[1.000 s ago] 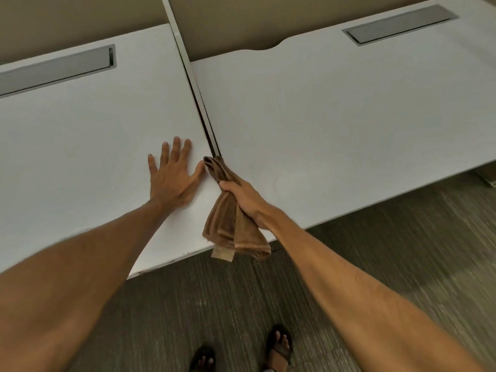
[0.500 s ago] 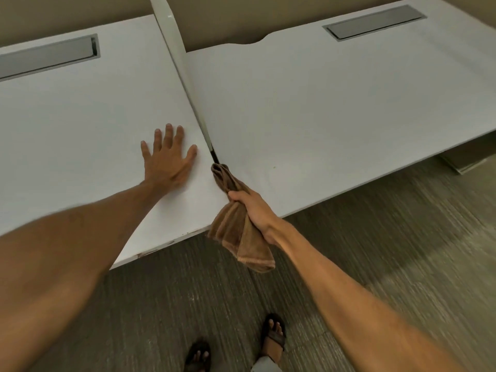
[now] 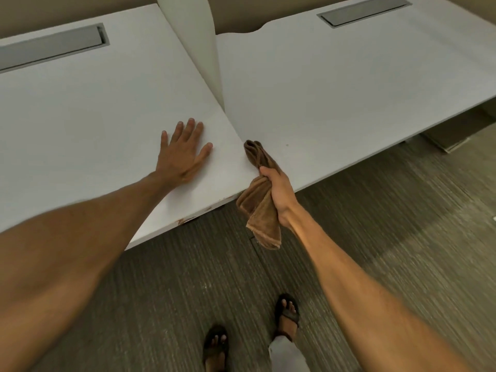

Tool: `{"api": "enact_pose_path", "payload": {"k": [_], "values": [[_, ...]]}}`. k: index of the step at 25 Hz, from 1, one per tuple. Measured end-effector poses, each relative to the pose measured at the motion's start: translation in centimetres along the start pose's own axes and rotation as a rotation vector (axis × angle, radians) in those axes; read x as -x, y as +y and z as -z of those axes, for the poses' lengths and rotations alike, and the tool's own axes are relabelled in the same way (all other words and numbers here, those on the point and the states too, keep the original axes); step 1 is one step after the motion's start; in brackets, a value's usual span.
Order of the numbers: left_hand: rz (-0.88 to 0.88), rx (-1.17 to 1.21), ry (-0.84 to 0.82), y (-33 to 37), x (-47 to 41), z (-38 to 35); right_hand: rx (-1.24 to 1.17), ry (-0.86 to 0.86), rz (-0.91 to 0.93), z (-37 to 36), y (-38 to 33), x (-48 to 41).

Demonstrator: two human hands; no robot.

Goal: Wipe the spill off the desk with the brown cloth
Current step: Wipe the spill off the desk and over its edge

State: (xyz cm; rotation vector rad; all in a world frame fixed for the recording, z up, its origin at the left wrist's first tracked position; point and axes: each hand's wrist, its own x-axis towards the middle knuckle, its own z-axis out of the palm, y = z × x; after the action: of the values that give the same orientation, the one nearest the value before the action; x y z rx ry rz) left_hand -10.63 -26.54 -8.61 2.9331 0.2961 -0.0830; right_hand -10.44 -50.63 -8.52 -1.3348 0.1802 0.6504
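My right hand (image 3: 279,193) grips the brown cloth (image 3: 259,208) at the front edge of the right white desk (image 3: 349,89). The cloth's top end rests by the seam between the two desks, and its lower part hangs below the edge over the floor. My left hand (image 3: 185,154) lies flat with fingers spread on the left white desk (image 3: 80,116), close to its right front corner. A tiny dark speck (image 3: 287,145) shows on the right desk near the cloth. I see no clear spill.
A white divider panel (image 3: 198,49) stands between the two desks. Each desk has a grey cable slot at the back (image 3: 51,47) (image 3: 362,12). The left desk's front edge is chipped (image 3: 185,220). My sandalled feet (image 3: 288,315) stand on grey-brown flooring.
My right hand and the cloth have slid back toward the desk's front edge, so more cloth hangs below it. The view has shifted, showing the divider's side. My left hand stays flat.
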Motion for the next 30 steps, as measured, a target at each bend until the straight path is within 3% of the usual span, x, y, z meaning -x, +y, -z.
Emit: {"api": "enact_pose_path", "payload": {"k": [4, 16, 23, 30], "values": [[-0.032, -0.027, 0.018, -1.4, 1.7, -0.2, -0.116, 0.158, 0.089, -1.6, 3.8, 2.6], [-0.04, 0.022, 0.056, -1.8, 2.5, -0.2, -0.197, 0.371, 0.119, -6.7, 6.6, 3.2], [-0.027, 0.054, 0.089, -1.8, 2.6, -0.5, 0.027, 0.318, 0.136, -8.7, 10.1, 4.9], [-0.115, 0.073, 0.094, -3.3, 4.3, -0.2, -0.09, 0.464, 0.202, -10.8, 9.8, 4.4]]}}
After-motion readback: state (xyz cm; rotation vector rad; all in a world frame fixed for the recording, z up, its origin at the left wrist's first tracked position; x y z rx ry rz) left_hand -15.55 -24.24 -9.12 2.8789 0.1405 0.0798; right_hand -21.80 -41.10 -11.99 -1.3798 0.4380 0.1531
